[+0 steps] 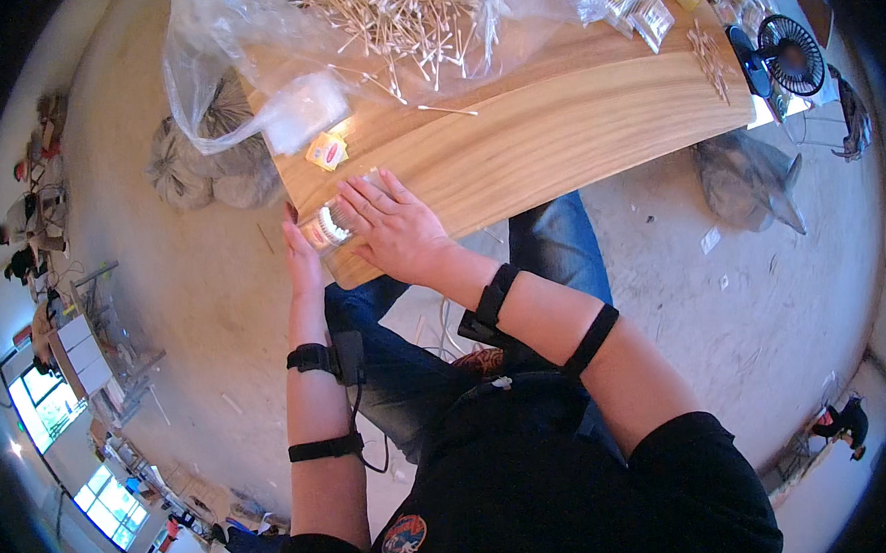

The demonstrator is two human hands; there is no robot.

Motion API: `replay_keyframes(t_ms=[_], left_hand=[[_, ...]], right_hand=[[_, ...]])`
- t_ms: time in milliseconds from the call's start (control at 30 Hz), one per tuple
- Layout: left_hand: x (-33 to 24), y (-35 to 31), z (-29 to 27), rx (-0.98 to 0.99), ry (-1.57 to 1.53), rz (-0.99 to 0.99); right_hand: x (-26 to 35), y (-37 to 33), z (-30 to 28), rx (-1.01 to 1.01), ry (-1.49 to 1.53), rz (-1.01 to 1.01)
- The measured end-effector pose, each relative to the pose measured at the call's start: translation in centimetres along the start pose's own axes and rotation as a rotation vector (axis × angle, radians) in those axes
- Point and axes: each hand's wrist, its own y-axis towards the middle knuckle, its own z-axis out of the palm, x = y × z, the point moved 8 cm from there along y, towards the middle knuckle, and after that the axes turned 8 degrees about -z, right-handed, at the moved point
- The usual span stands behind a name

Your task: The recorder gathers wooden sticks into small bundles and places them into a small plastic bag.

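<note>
At the near left corner of the wooden table lies a small clear packet of cotton swabs (328, 225) with a printed label. My right hand (395, 224) rests flat over the packet's right part, its fingers stretched out and covering some of it. My left hand (303, 256) is upright at the packet's left side by the table edge, fingers extended; part of it is hidden from view. Just beyond the packet sits a small stack of yellow and white cards (327, 151). Behind that is a pile of clear plastic sleeves (306, 111).
A large clear plastic bag (236, 62) holds a heap of loose cotton swabs (395, 24). One stray swab (447, 109) lies on the table (545, 121). Filled packets (650, 19), a row of swabs (708, 60) and a black fan (790, 55) are at right. Grey sacks (749, 180) stand on the floor.
</note>
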Motion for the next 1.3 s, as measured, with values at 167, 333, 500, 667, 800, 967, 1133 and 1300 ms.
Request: replay_keyframes(t_ms=[167, 333, 500, 667, 800, 967, 1133, 1300], left_hand=[[0.4, -0.3, -1.3, -0.046, 0.018, -0.076], [0.5, -0.8, -4.1, -0.327, 0.068, -0.031], [-1.3, -1.3, -3.3, -0.317, 0.263, -0.16], [-2.1, -1.9, -4.2, -0.435, 0.241, -0.034], [-1.5, -1.5, -3.8, -0.429, 0.234, -0.013], [-1.1, -1.2, -3.4, -0.458, 0.266, -0.005], [-0.9, -1.4, -3.1, -0.479, 0.215, 0.107], [-1.2, -1.6, -3.0, -0.459, 0.19, 0.151]], right_hand=[[-1.8, -1.1, -1.3, -0.026, 0.041, -0.003], [-2.3, -0.4, -2.5, -0.095, -0.011, 0.038], [-2.2, 0.0, -0.9, -0.012, -0.111, 0.026], [-1.6, 0.9, -0.7, 0.038, -0.084, 0.052], [-1.5, 0.6, -0.5, 0.048, -0.136, 0.02], [0.1, 1.1, 0.2, 0.104, -0.141, 0.018], [2.3, 1.8, 1.6, 0.156, -0.127, 0.012], [2.4, 2.0, 2.1, 0.167, -0.119, 0.021]])
